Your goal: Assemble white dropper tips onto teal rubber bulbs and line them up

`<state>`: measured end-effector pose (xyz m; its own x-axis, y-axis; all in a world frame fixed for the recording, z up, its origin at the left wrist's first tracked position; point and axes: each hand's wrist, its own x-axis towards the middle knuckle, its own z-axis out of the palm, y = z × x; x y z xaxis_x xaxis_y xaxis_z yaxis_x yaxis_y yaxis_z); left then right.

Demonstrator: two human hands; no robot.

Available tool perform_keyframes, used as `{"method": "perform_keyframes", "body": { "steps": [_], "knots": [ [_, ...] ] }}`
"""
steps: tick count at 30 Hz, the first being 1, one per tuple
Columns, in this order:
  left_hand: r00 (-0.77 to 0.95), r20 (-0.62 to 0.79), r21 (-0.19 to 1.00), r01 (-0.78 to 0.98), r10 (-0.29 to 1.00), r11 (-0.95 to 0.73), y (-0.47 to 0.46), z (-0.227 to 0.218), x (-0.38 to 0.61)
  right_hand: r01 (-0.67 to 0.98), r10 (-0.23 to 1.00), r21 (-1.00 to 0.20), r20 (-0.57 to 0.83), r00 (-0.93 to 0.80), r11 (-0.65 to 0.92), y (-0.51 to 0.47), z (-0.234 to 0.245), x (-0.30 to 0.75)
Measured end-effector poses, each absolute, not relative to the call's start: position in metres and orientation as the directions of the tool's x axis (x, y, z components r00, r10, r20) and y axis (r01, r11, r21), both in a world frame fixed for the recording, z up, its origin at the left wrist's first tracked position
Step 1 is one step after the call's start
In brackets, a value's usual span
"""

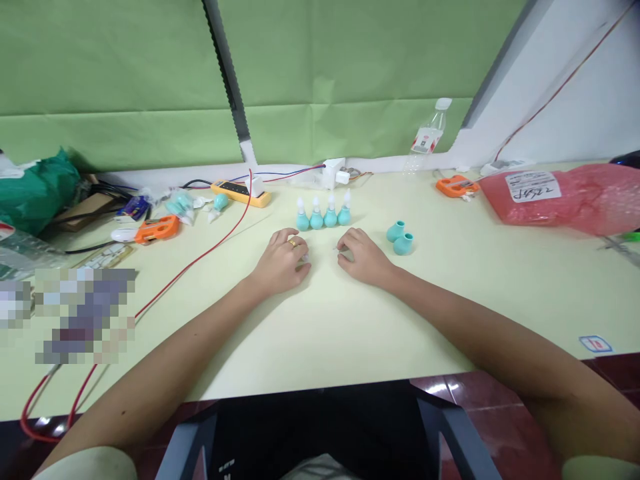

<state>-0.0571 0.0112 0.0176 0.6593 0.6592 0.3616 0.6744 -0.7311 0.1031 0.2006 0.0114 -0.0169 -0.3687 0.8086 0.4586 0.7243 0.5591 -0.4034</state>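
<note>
Both my hands rest on the pale yellow table point(350, 320), fingers curled. My left hand point(281, 263), with a gold ring, is closed over a small whitish piece I cannot make out. My right hand point(361, 257) pinches a tiny pale piece at its fingertips. Just beyond the hands stands a row of several teal bulbs with white nozzles point(323, 213), upright. To the right of my right hand lie two teal bulbs without nozzles point(400, 237).
A red cable point(200, 257) runs across the left of the table. An orange tool point(157, 228), a yellow meter point(241, 192) and bagged parts point(180, 203) lie at back left. A water bottle point(427, 137), an orange item point(456, 185) and a pink bubble-wrap parcel point(565, 195) are at back right.
</note>
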Motion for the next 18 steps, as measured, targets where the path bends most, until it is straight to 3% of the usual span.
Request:
{"method": "perform_keyframes", "body": {
  "steps": [6, 10, 14, 18],
  "knots": [
    [0.693, 0.358, 0.200, 0.598, 0.626, -0.776, 0.009, 0.013, -0.055, 0.720, 0.796, -0.385, 0.466, -0.387, 0.577, 0.013, -0.017, 0.200],
    [0.566, 0.422, 0.508, 0.499, 0.708, -0.702, 0.001, 0.018, -0.049, 0.710, 0.806, -0.423, 0.470, -0.360, 0.563, 0.014, -0.017, 0.201],
    [0.489, 0.259, 0.882, 0.232, 0.833, -0.410, -0.011, 0.025, -0.041, 0.698, 0.842, -0.501, 0.456, -0.289, 0.512, 0.015, -0.016, 0.201],
    [0.520, 0.057, 0.998, 0.002, 0.852, -0.067, -0.019, 0.020, -0.032, 0.640, 0.846, -0.578, 0.478, -0.238, 0.507, 0.014, -0.016, 0.200]
  ]
}}
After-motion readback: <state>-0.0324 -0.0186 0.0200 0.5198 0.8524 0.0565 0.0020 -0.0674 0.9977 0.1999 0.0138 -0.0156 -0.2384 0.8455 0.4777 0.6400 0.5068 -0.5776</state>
